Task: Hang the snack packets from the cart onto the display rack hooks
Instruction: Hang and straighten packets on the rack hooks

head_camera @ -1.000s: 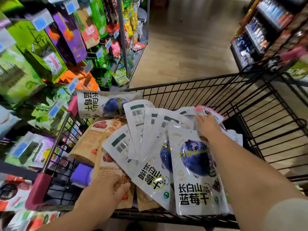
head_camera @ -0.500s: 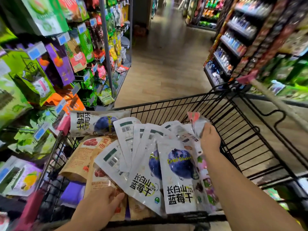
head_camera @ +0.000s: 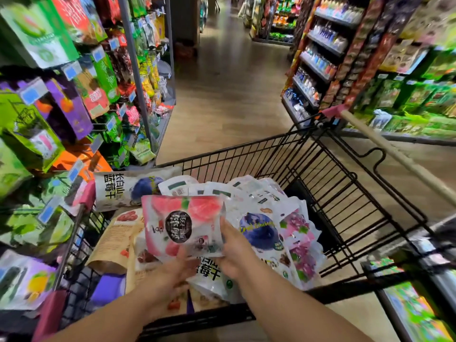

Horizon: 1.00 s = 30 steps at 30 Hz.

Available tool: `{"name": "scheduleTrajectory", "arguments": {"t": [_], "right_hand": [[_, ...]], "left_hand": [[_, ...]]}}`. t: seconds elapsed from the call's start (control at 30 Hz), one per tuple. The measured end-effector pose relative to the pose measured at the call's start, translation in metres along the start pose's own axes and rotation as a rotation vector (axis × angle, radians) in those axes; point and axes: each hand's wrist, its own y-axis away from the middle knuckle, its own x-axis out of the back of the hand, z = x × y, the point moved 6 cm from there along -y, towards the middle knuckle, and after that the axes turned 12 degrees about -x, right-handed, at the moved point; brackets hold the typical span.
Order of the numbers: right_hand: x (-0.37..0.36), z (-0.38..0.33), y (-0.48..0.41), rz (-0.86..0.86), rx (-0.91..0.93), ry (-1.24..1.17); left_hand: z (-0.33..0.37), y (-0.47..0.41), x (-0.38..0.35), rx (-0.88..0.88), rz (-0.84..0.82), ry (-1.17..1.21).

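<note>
You are early in the job, as far as this view shows: 1 pink packet (head_camera: 182, 225) is up out of the cart (head_camera: 345, 183) and held just above the heap, not yet on any hook. Your left hand (head_camera: 172, 275) pinches its near edge, thumb on the printed face and fingers under it, though blur hides the fingertips. Your right hand (head_camera: 234, 245) grips its right edge, thumb along the front. The packet faces you, slightly tilted, and touches nothing but your 2 hands as far as I can tell. Below it the cart holds everything that is left to hang: a fan of white blueberry packets (head_camera: 259, 233) across the middle, 1 more blueberry packet (head_camera: 128, 188) lying over the far-left corner of the cart beside the rack, brown packets (head_camera: 116, 243) at the near left, and purple-flowered packets (head_camera: 299, 238) on the right. They overlap too much for an exact count. The rack (head_camera: 74, 99) stands just left of the cart, its hooks crowded with green, purple and orange bags behind blue price tags (head_camera: 32, 91). I cannot tell which hook is meant for the pink packet, and I see no clearly matching stock there. By my judgement the pick is done for this 1 packet only. You have yet to carry it left to the rack, find its hook and thread the hang hole on, then do the same for every packet in the cart.
</note>
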Motion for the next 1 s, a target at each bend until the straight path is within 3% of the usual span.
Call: {"name": "scheduleTrajectory", "arguments": {"t": [0.07,0.17,0.27,0.4,0.47,0.63,0.73,0.83,1.0], "right_hand": [[-0.007,0.006,0.004,-0.041,0.012,-0.001],[-0.01,0.004,0.01,-0.135,0.05,0.009],[-0.008,0.002,0.02,-0.196,0.004,0.05],[0.023,-0.01,0.03,-0.151,-0.057,0.167],[0.042,-0.026,0.035,0.006,-0.039,0.273],[0.149,-0.073,0.024,0.663,0.078,0.509],[0.22,-0.081,0.017,0.988,-0.083,0.559],[0.256,-0.071,-0.006,0.975,-0.252,0.624],[0.234,-0.068,0.007,0.915,-0.323,0.709]], "left_hand": [[0.01,-0.002,-0.012,-0.028,0.063,0.381],[0.021,0.0,-0.018,-0.09,0.163,0.674],[0.029,0.0,-0.017,-0.142,0.199,0.756],[0.035,-0.002,-0.012,-0.182,0.226,0.773],[0.037,0.0,-0.01,-0.202,0.23,0.71],[0.023,0.013,-0.004,-0.251,0.34,0.453],[0.01,0.015,-0.001,-0.178,0.326,0.349],[0.009,0.015,-0.001,-0.161,0.326,0.324],[0.006,0.014,-0.002,-0.155,0.343,0.288]]}}
